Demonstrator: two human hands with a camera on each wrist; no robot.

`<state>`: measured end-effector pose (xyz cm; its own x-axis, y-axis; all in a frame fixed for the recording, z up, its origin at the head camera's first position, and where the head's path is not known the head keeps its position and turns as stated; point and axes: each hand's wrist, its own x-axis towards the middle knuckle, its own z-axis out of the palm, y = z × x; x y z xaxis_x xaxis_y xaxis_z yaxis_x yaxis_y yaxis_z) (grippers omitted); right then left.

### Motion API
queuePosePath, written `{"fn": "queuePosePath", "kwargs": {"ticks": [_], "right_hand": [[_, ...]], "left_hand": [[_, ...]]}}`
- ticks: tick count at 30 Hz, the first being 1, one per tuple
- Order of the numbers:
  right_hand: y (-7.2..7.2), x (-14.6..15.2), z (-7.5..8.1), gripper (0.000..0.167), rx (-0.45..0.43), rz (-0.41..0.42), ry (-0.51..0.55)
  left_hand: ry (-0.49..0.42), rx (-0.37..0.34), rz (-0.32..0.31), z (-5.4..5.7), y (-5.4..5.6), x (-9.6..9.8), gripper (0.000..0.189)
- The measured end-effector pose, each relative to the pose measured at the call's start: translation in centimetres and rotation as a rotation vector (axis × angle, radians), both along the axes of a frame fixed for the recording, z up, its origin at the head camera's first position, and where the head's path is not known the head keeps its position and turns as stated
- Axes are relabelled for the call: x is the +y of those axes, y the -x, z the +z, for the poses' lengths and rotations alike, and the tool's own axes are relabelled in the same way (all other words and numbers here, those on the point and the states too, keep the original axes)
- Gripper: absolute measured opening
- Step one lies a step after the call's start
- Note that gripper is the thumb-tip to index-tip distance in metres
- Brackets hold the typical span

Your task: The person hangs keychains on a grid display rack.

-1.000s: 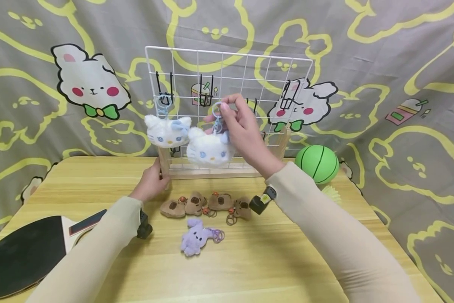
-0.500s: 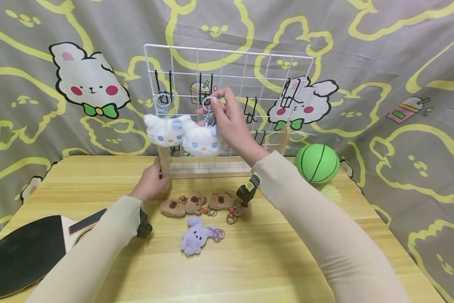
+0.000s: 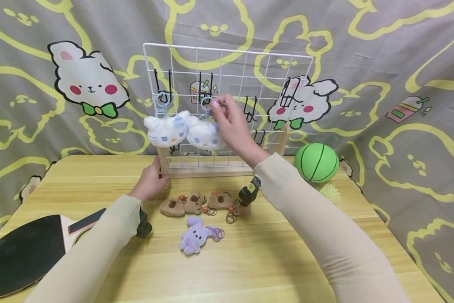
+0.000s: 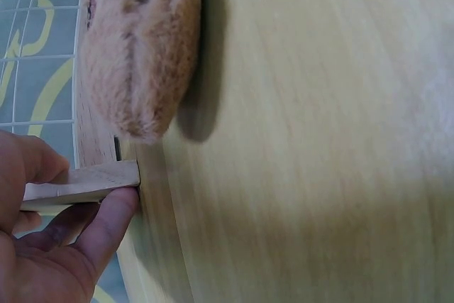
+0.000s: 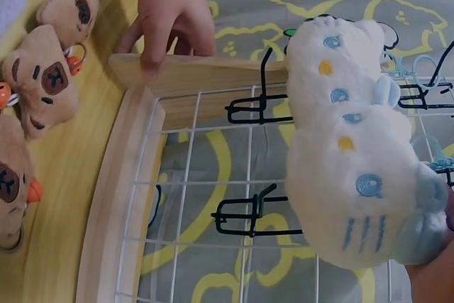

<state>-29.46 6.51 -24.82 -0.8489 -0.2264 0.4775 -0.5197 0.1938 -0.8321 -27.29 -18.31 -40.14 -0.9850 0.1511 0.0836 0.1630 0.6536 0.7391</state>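
White plush keychain (image 3: 205, 135), its blue ring (image 3: 201, 103) pinched by the right hand (image 3: 232, 122) before the wire rack (image 3: 232, 76), beside a matching plush (image 3: 166, 131); left hand (image 3: 151, 182) gripping the rack's wooden foot (image 4: 106, 177).

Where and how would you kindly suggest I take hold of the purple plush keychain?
Probably pinch the purple rings of the purple plush keychain, coming from the right: it lies on the table, its rings sticking out to that side.

The cat toys (image 3: 203, 134) are white with blue bows (image 3: 179, 121); four toys (image 3: 220, 200) are brown, another toy (image 3: 195, 237) purple, the ball (image 3: 317, 163) green with black lines, the curtain (image 3: 363, 139) grey with yellow outlines.
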Motion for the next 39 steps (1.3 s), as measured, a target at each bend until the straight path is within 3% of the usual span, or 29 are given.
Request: {"fn": "queuePosePath", "kwargs": {"ticks": [8, 16, 21, 26, 30, 36, 39], "right_hand": [[-0.7, 1.3, -0.9, 0.023, 0.007, -0.007, -0.038], [-2.3, 3.6, -2.4, 0.036, -0.01, -0.02, -0.119], [-3.3, 5.2, -4.1, 0.041, -0.072, -0.034, -0.186], [-4.5, 6.6, -6.9, 0.041, -0.114, -0.031, -0.28], [-5.9, 7.0, -9.4, 0.037, -0.131, 0.05, -0.381], [-8.5, 6.9, -12.7, 0.028, -0.147, 0.276, -0.589], [-9.6, 6.7, -14.0, 0.028, -0.155, 0.349, -0.678]], "left_hand": [[0.001, -0.001, -0.01, -0.1, 0.1, 0.0, 0.071], [0.017, 0.001, -0.01, -0.1, 0.1, -0.1, 0.072], [0.021, 0.005, -0.009, -0.2, 0.1, -0.1, 0.069], [0.01, 0.002, -0.011, -0.1, 0.1, 0.0, 0.068], [0.013, -0.007, -0.01, 0.0, 0.0, 0.1, 0.069], [0.019, -0.008, -0.009, 0.0, 0.0, 0.0, 0.071], [0.017, -0.003, -0.01, 0.0, 0.0, 0.0, 0.071]]}}
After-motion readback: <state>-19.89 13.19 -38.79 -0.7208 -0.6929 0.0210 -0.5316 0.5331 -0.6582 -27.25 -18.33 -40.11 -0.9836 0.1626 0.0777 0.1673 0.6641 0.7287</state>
